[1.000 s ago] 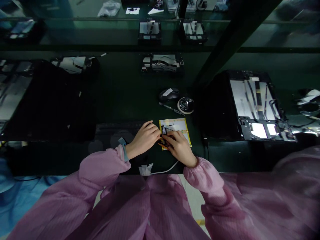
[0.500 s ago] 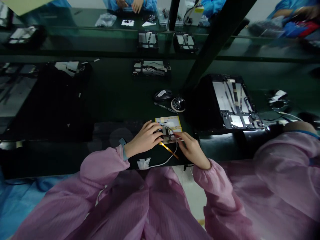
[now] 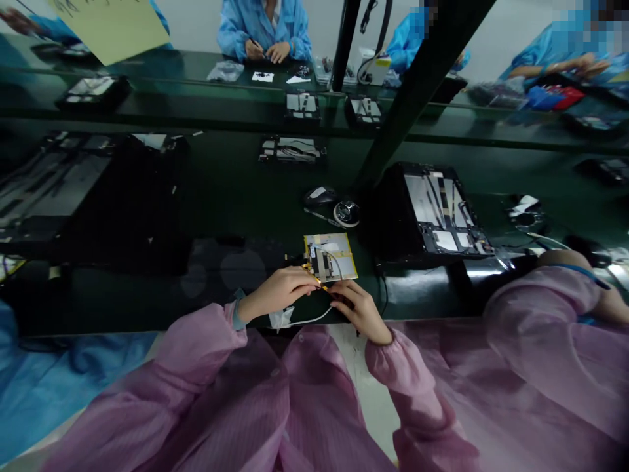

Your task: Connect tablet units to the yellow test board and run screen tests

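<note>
At the front of the bench lies a flat module with yellow edges (image 3: 346, 257), a dark circuit strip on its left part. An orange flex cable (image 3: 322, 285) comes off its near left corner. My left hand (image 3: 291, 287) is closed, its fingertips pinching this flex cable. My right hand (image 3: 361, 309) has its fingers bent together at the cable's other end, touching it. A thin white cable (image 3: 308, 321) runs from a crumpled clear-white piece (image 3: 281, 318) to my right thumb; part of it is hidden by the hand, and it shows again over the module.
A black mouse (image 3: 320, 196) and a round tape roll (image 3: 346, 213) lie beyond the module. Opened tablet-like units (image 3: 439, 206) stand stacked at right, with others at left and on the back shelf. A dark post (image 3: 393, 111) slants across. Co-workers sit opposite and at my right.
Both hands have moved toward me, off the module's top to its near edge, onto the orange flex cable. More of the module shows. The view has tilted up a little.
</note>
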`<state>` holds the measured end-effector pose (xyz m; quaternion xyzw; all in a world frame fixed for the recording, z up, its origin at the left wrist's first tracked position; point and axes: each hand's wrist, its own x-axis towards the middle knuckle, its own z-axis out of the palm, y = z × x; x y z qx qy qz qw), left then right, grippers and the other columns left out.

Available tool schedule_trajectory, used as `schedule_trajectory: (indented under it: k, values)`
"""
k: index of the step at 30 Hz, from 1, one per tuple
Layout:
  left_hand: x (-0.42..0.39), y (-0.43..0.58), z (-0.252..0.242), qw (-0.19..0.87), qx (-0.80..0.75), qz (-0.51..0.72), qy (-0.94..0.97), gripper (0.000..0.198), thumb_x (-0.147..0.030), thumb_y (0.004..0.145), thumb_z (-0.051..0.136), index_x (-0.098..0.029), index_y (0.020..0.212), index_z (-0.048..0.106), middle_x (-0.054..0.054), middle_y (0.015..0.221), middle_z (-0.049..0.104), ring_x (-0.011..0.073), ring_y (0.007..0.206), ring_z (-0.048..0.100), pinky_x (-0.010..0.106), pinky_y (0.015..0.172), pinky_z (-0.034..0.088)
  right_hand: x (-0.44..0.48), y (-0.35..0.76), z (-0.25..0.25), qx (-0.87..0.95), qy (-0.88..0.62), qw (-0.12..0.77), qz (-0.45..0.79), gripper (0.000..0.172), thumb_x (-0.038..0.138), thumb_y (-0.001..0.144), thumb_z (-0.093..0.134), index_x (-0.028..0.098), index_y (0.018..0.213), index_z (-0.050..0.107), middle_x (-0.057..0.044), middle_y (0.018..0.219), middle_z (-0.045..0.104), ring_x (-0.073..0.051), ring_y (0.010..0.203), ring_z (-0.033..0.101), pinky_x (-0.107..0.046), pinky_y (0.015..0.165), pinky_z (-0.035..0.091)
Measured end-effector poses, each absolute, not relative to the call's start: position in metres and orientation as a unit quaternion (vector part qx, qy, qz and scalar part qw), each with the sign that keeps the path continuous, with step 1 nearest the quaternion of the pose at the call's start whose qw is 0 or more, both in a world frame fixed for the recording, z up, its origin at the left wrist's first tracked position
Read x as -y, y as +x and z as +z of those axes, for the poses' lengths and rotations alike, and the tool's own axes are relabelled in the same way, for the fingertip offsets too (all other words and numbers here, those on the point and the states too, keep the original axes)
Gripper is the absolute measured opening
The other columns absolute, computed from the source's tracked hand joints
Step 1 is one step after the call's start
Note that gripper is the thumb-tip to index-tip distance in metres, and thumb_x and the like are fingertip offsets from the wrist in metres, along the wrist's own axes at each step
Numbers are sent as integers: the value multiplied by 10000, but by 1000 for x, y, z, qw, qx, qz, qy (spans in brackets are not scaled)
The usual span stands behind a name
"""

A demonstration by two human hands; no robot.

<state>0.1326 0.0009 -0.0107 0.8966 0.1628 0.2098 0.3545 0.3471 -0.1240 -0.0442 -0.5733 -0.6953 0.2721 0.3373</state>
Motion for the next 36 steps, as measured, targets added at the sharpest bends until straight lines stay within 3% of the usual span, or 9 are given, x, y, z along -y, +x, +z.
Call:
schedule_trajectory:
  k: [3,6,8,12,15,18,22,27,36]
  values:
    - [1,123,-13,328,-182,220,900,189,-217,952,505,-190,985,689,31,916,730,157,895,660,311,850,509,130,352,-35,725,-557,296,279,372,235,839,654,241,1202,574,-97,1227,550,-241,1179,540,-415,1003,490]
    - [1,112,-14,341,-208,236,886,194,-240,947,499,-196,930,688,37,880,727,165,850,665,332,860,503,141,360,-32,738,-560,267,265,531,93,781,588,235,1287,511,-117,1338,487,-264,1265,463,-463,1031,463]
    - [0,104,-16,366,-232,242,868,196,-244,941,496,-195,902,681,39,843,721,166,822,666,319,825,506,144,364,-35,743,-568,266,235,486,49,792,526,233,1241,547,-119,1308,511,-269,1228,476,-486,995,474]
    - [-1,93,-19,416,-277,254,828,184,-238,930,500,-178,873,665,35,798,704,139,715,649,253,678,495,138,366,-45,750,-551,287,228,242,119,925,465,234,1045,641,-84,1008,635,-218,948,575,-409,820,528]
    - [0,91,-19,437,-296,267,806,193,-252,934,501,-169,876,665,28,779,686,122,657,634,233,626,486,128,362,-43,733,-542,325,252,166,203,955,487,229,942,650,-79,990,641,-211,948,585,-382,815,520]
    - [1,97,-18,411,-305,268,816,205,-259,943,497,-177,907,681,27,779,683,127,684,641,238,644,494,111,352,-35,709,-536,363,278,170,251,967,484,224,888,632,-71,1007,659,-211,991,592,-388,869,500]
    - [1,113,-15,313,-281,263,868,195,-240,944,502,-212,1014,682,15,793,717,161,826,667,291,787,517,78,329,-30,699,-538,378,280,185,230,976,451,217,936,631,-31,772,639,-188,834,596,-347,782,498]
    - [2,122,-19,199,-281,245,906,168,-232,956,485,-222,955,652,5,871,737,159,809,667,312,809,509,55,311,-38,721,-537,369,235,130,198,928,503,210,926,632,-49,859,643,-200,867,579,-370,790,485]
    - [-3,123,-25,199,-272,234,912,174,-292,966,497,-201,868,608,-19,796,712,131,710,629,327,804,440,57,311,-46,701,-542,391,248,136,214,922,502,222,890,633,-30,789,642,-195,822,544,-353,757,475]
